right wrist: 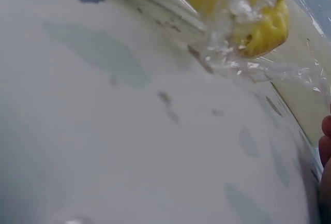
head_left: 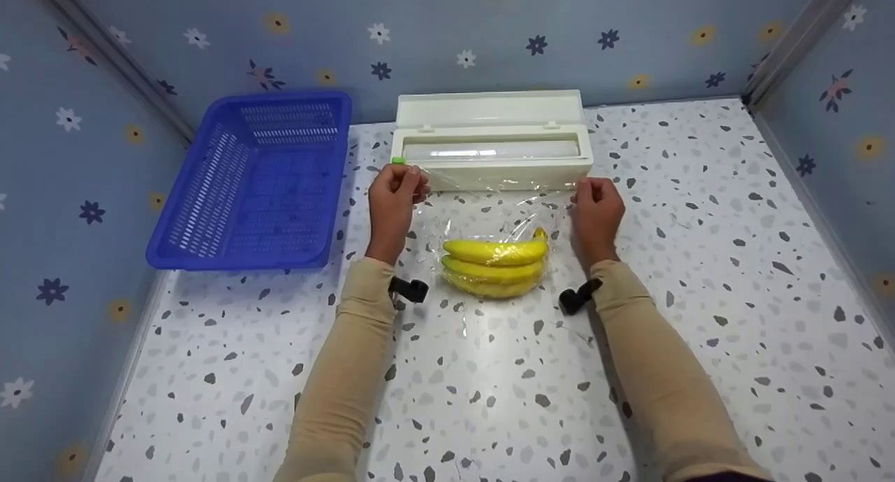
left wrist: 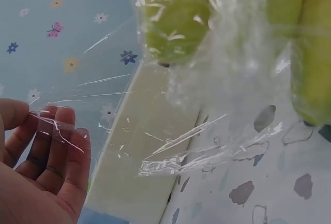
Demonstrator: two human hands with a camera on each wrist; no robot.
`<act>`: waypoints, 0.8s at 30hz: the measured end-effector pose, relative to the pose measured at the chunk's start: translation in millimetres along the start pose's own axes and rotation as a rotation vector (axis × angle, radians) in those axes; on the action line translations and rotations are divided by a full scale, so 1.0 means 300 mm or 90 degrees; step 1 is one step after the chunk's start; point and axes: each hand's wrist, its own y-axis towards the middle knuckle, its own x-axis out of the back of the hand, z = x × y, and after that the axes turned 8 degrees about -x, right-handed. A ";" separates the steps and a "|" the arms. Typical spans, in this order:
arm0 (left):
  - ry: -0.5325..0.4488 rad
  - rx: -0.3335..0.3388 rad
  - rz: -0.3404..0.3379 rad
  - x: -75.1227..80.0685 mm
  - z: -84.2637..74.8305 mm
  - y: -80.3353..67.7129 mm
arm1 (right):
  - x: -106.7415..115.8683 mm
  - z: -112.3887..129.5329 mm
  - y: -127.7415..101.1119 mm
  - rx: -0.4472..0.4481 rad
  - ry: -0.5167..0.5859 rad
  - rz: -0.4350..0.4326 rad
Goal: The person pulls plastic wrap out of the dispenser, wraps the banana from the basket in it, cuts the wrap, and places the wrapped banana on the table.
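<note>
A bunch of yellow bananas (head_left: 495,268) lies on the speckled table with clear plastic wrap (head_left: 482,220) over it. My left hand (head_left: 396,201) pinches the wrap's far left corner between thumb and fingers, close to the front of the white wrap dispenser (head_left: 510,177). In the left wrist view the film (left wrist: 170,146) stretches from those fingertips toward the bananas (left wrist: 176,22). At the far right corner my right hand (head_left: 599,209) pinches the film with curled fingers. Only a few of its fingers (right wrist: 326,141) show at the edge of the right wrist view.
Behind the bananas, the dispenser's lid (head_left: 489,110) stands raised, with a roll of wrap (head_left: 489,150) inside and a green slider (head_left: 398,160) at its left end. A blue plastic basket (head_left: 157,247) stands at the left. Flowered panels (head_left: 447,41) enclose the table's back and sides.
</note>
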 end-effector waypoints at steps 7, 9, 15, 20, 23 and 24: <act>0.009 -0.038 0.021 0.001 -0.023 -0.025 | 0.005 0.006 0.001 -0.003 -0.030 0.001; 0.006 -0.039 0.025 0.004 -0.028 -0.031 | 0.006 0.006 0.002 -0.004 -0.054 -0.004; 0.001 -0.043 0.038 0.015 -0.047 -0.049 | 0.001 0.002 0.000 -0.013 -0.039 0.002; 0.004 -0.057 0.052 0.020 -0.069 -0.067 | -0.004 0.005 -0.003 -0.019 -0.032 0.007; 0.003 -0.066 0.062 0.018 -0.078 -0.073 | -0.001 0.014 -0.006 -0.023 -0.040 0.000; 0.000 -0.068 0.064 0.017 -0.082 -0.075 | 0.001 0.016 -0.005 -0.023 -0.039 -0.001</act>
